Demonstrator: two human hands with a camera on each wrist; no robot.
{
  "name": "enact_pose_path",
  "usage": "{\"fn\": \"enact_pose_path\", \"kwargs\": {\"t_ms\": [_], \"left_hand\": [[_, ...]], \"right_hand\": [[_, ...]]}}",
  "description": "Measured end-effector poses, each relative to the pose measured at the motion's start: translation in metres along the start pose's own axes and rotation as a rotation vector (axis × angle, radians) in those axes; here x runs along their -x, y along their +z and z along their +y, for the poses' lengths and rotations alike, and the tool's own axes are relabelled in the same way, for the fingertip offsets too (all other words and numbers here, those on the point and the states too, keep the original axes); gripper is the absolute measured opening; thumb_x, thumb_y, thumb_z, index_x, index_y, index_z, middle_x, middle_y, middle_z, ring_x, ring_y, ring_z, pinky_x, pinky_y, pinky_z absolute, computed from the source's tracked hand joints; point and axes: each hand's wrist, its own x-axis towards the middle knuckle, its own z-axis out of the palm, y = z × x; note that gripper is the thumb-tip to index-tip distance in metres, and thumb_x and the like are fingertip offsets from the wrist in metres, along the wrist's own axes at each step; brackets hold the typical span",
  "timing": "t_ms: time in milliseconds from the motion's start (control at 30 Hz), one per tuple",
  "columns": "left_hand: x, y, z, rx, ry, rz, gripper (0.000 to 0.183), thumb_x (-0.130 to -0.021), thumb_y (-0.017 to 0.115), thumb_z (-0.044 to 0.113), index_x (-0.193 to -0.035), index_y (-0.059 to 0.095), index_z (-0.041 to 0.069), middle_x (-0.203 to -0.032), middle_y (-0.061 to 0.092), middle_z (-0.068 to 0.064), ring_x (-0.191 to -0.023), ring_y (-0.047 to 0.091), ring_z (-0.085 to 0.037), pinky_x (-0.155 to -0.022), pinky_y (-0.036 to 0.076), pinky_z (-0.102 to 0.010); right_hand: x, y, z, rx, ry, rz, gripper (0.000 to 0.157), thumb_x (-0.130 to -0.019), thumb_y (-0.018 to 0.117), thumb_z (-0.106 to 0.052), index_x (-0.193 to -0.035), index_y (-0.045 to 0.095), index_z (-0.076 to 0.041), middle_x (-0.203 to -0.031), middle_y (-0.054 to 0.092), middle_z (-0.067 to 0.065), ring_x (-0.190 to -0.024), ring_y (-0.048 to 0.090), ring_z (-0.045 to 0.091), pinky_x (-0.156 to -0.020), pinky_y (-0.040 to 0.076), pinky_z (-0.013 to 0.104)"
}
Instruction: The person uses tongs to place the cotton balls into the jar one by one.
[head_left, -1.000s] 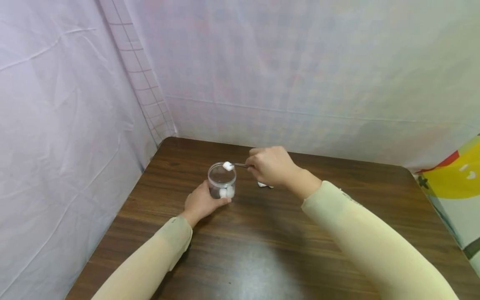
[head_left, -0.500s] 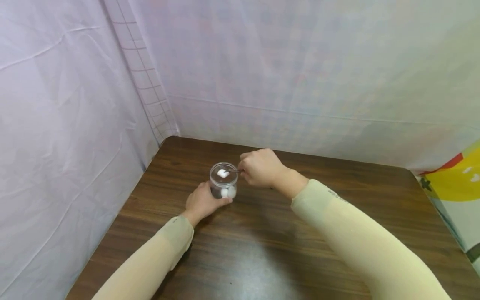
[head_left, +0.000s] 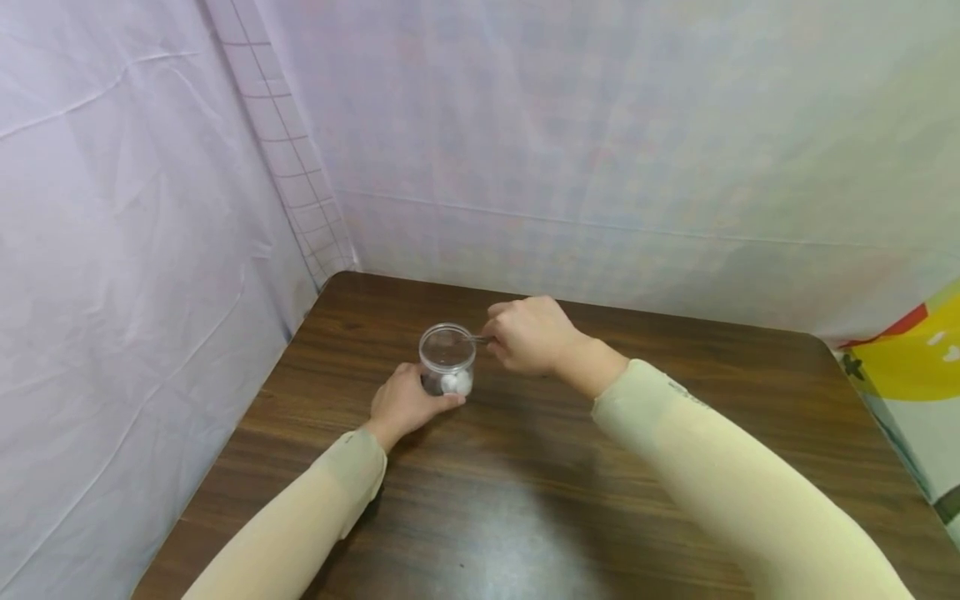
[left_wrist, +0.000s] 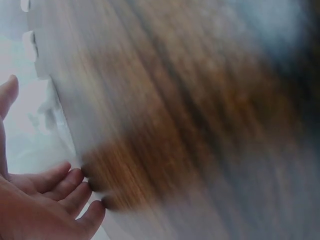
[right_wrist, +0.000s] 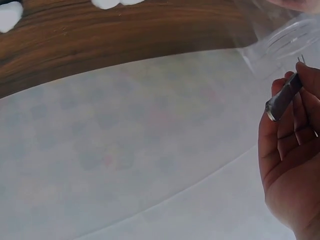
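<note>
Dark wood table (head_left: 525, 492), pale fabric walls around. I saw clear jar (head_left: 447, 358) standing on table, white cotton balls (head_left: 454, 382) at its bottom. Left hand (head_left: 405, 404) wrapped jar's lower part from near side. Right hand (head_left: 528, 335) just right of jar's mouth, fingers curled round metal tweezers (right_wrist: 283, 98), tips at rim. More cotton balls (right_wrist: 111, 3) lay on table beyond that hand. I noted left wrist view blurred.
</note>
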Motion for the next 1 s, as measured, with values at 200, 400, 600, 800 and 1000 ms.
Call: {"fn": "enact_pose_path", "kwargs": {"t_ms": [200, 400, 600, 800, 1000], "left_hand": [[0.0, -0.001, 0.0, 0.011, -0.005, -0.007, 0.081, -0.074, 0.078, 0.063, -0.133, 0.061, 0.011, -0.125, 0.061, -0.013, -0.112, 0.06, -0.034, -0.089, 0.048, -0.055], [0.003, -0.003, -0.007, 0.003, -0.037, -0.003, 0.078, -0.074, 0.078, 0.064, -0.13, 0.063, 0.011, -0.124, 0.061, -0.011, -0.111, 0.059, -0.032, -0.087, 0.049, -0.055], [0.004, -0.004, -0.009, 0.013, -0.029, -0.006, 0.078, -0.074, 0.078, 0.062, -0.129, 0.063, 0.009, -0.124, 0.061, -0.012, -0.112, 0.059, -0.033, -0.088, 0.048, -0.056], [0.003, -0.002, -0.005, 0.006, -0.021, -0.011, 0.078, -0.074, 0.079, 0.062, -0.129, 0.063, 0.008, -0.124, 0.061, -0.013, -0.112, 0.059, -0.033, -0.088, 0.049, -0.055], [0.0, -0.001, 0.001, 0.001, -0.002, -0.015, 0.077, -0.075, 0.078, 0.061, -0.129, 0.063, 0.008, -0.124, 0.061, -0.013, -0.111, 0.059, -0.033, -0.086, 0.049, -0.056]], "right_hand": [[0.026, -0.009, 0.022, -0.01, 0.061, 0.017, 0.008, -0.087, 0.073, -0.021, -0.092, 0.078, -0.018, -0.079, 0.059, -0.007, -0.059, 0.055, 0.012, -0.049, 0.048, 0.036], [0.068, 0.011, 0.06, -0.029, 0.175, -0.05, 0.01, -0.087, 0.074, -0.022, -0.095, 0.078, -0.018, -0.084, 0.062, -0.007, -0.061, 0.057, 0.013, -0.048, 0.047, 0.036], [0.124, 0.044, 0.093, -0.066, 0.313, -0.155, 0.006, -0.086, 0.071, -0.019, -0.088, 0.076, -0.017, -0.077, 0.058, -0.006, -0.057, 0.048, 0.013, -0.044, 0.039, 0.033], [0.162, 0.059, 0.105, -0.076, 0.377, -0.251, 0.004, -0.089, 0.072, -0.022, -0.086, 0.073, -0.02, -0.077, 0.059, -0.005, -0.057, 0.049, 0.012, -0.046, 0.039, 0.034], [0.176, 0.064, 0.112, -0.094, 0.412, -0.265, 0.005, -0.088, 0.073, -0.022, -0.084, 0.072, -0.022, -0.078, 0.062, -0.006, -0.059, 0.051, 0.012, -0.047, 0.041, 0.035]]}}
